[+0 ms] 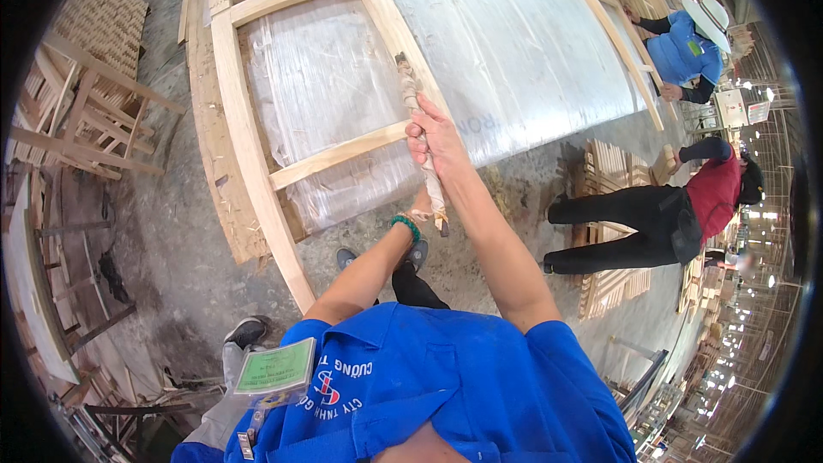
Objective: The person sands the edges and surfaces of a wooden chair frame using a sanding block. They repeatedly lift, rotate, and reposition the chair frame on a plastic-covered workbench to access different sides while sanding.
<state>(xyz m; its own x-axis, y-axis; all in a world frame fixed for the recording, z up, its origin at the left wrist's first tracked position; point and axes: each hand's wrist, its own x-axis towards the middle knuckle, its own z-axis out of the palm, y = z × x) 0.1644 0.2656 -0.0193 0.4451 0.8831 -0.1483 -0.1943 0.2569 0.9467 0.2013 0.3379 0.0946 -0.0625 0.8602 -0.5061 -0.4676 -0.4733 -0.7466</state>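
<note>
My right hand (pixel 437 132) is closed round a slim bar wrapped in pale cloth or tape (pixel 431 180), with dark ends showing. The bar slants across the right rail of a light wooden frame (pixel 333 157), close to where a crosspiece meets that rail. Below and behind the bar is my left hand (pixel 421 202), with a green beaded bracelet (pixel 405 224) at its wrist. Its fingers are mostly hidden by the bar and my right forearm, so I cannot tell whether they touch the bar. The frame lies on a surface covered with clear plastic (pixel 330 77).
A silvery plastic-covered sheet (pixel 523 51) stretches away to the right. One person in blue with a white hat (pixel 686 47) stands beyond it; another in a red shirt (pixel 710 197) bends by stacked wood slats (pixel 613 176). Wooden frames (pixel 81 111) stand at left.
</note>
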